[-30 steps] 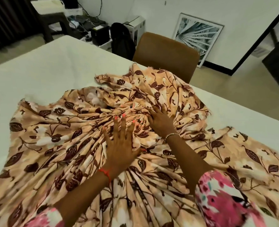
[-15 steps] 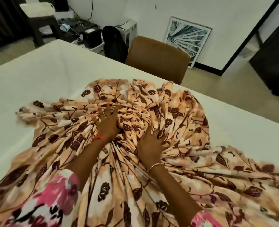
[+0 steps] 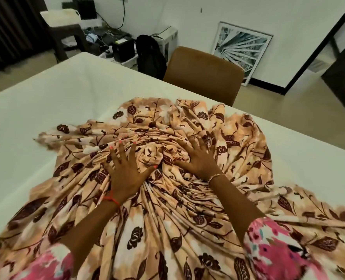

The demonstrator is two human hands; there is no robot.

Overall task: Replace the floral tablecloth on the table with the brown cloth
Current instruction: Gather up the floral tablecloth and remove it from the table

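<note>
Stripping step: left hand [image 3: 127, 172] and right hand [image 3: 199, 161] lie apart, fingers spread flat on bunched floral cloth [image 3: 167, 223] on desk [image 3: 66, 98]; right one blurred, maybe digging in. Next: gather, lift clear.

The cloth [image 3: 167, 219] in front of you is peach with dark brown leaves and flowers. It lies bunched on the table [image 3: 46, 110], its pleats radiating from a crumpled knot at centre. Its edges spread toward 12, 4 and 8 o'clock. The white table top shows from 9 to 3 o'clock.
</note>
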